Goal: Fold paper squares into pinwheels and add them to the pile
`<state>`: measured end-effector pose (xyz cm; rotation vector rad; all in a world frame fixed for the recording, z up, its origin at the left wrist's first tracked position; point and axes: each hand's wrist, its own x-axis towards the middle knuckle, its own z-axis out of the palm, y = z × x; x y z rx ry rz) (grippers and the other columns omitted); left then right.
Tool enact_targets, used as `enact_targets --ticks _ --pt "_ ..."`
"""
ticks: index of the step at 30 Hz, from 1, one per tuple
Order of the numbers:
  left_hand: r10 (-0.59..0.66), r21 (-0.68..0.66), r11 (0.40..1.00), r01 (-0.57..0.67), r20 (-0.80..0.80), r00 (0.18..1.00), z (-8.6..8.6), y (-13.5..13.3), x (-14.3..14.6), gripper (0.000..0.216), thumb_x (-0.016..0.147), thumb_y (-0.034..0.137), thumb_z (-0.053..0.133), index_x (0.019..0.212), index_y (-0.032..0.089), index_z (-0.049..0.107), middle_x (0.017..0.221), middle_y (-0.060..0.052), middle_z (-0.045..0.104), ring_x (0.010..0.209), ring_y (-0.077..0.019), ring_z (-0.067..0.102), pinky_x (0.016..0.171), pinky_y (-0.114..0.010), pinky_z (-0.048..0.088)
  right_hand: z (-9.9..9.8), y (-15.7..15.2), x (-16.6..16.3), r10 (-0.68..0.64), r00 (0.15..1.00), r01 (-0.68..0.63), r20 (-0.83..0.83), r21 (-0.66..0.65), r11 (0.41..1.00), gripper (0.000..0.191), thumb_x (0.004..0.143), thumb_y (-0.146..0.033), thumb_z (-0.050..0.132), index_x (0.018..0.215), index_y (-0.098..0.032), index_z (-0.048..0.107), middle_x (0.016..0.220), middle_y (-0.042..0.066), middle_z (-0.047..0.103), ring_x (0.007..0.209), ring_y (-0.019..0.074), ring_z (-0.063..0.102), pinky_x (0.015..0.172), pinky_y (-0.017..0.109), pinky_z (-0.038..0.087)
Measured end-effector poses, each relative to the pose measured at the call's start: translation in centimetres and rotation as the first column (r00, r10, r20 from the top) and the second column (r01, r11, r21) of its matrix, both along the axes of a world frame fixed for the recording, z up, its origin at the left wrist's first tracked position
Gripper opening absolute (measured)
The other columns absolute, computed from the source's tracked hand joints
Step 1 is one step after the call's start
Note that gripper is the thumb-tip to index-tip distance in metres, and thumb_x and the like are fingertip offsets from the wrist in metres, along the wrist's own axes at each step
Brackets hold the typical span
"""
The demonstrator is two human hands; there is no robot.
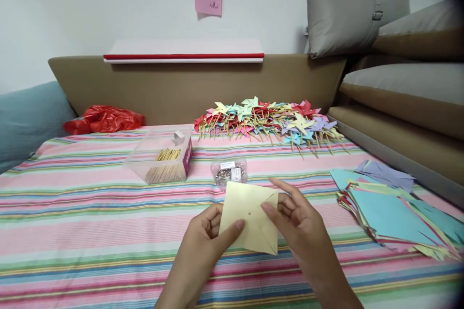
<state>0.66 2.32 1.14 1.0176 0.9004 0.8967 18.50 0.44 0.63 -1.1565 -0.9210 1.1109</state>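
A pale yellow paper square (241, 234) is held up between my two hands, with diagonal cuts toward its corners and a small dark mark at its centre. My left hand (208, 234) grips the left side, thumb on the front and fingers behind. On the right side, my right hand (299, 219) pinches the paper with the thumb over the front near a cut; its index finger sticks out above the edge. Just beyond the paper lies a clear plastic bag of small metal pieces (229, 173) with white labels.
A clear plastic box of thin wooden sticks (166, 166) stands left of centre. Many paper pinwheels (250, 116) are heaped at the back. Coloured paper sheets (391, 212) are stacked at right, beside cushions (409, 125). A red plastic bag (108, 118) lies back left on the striped cloth (90, 222).
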Motion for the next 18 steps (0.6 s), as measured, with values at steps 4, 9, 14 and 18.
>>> enact_targets --ticks 4,9,14,18 --pt "-0.067 0.034 0.997 0.068 -0.029 0.997 0.1 -0.6 -0.2 0.043 0.084 0.039 0.075 0.123 0.022 0.07 0.107 -0.01 0.077 0.094 -0.0266 0.072 0.083 -0.035 0.055 0.4 -0.3 -0.4 0.038 0.999 -0.037 0.036 -0.01 0.999 0.078 0.082 -0.046 0.074 0.148 -0.029 0.037 0.093 0.002 0.074 0.081 0.0191 0.069 0.068 0.028 0.053" --pt "-0.002 0.013 1.0 0.003 -0.074 0.997 0.5 -0.9 -0.2 0.041 0.083 0.048 0.072 0.112 0.02 0.077 0.095 -0.009 0.079 0.083 -0.0254 0.072 0.071 -0.031 0.054 0.5 -0.4 -0.9 0.117 0.992 -0.118 0.054 0.001 0.993 0.071 0.084 -0.046 0.071 0.146 -0.028 0.04 0.109 0.006 0.073 0.09 0.0213 0.069 0.073 0.03 0.055" --pt "0.203 -0.042 0.978 -0.203 -0.003 0.979 0.6 -0.6 -0.4 0.044 0.081 0.047 0.074 0.112 0.017 0.076 0.097 -0.01 0.079 0.083 -0.0243 0.072 0.073 -0.029 0.054 -0.6 -0.4 -0.6 -0.017 0.933 -0.08 0.359 0.252 0.964 0.06 0.089 -0.043 0.067 0.144 -0.035 0.045 0.145 0.009 0.052 0.123 0.028 0.057 0.1 0.045 0.051" --pt "0.354 -0.11 0.932 -0.345 0.07 0.933 0.4 -0.3 -0.4 0.045 0.081 0.044 0.076 0.116 0.015 0.074 0.096 -0.009 0.079 0.082 -0.0218 0.072 0.07 -0.026 0.054 -1.7 -0.6 -0.5 -0.13 0.698 -0.255 0.704 0.414 0.874 0.049 0.084 -0.03 0.073 0.13 -0.04 0.059 0.159 0.002 0.029 0.142 0.0347 0.038 0.109 0.053 0.044"
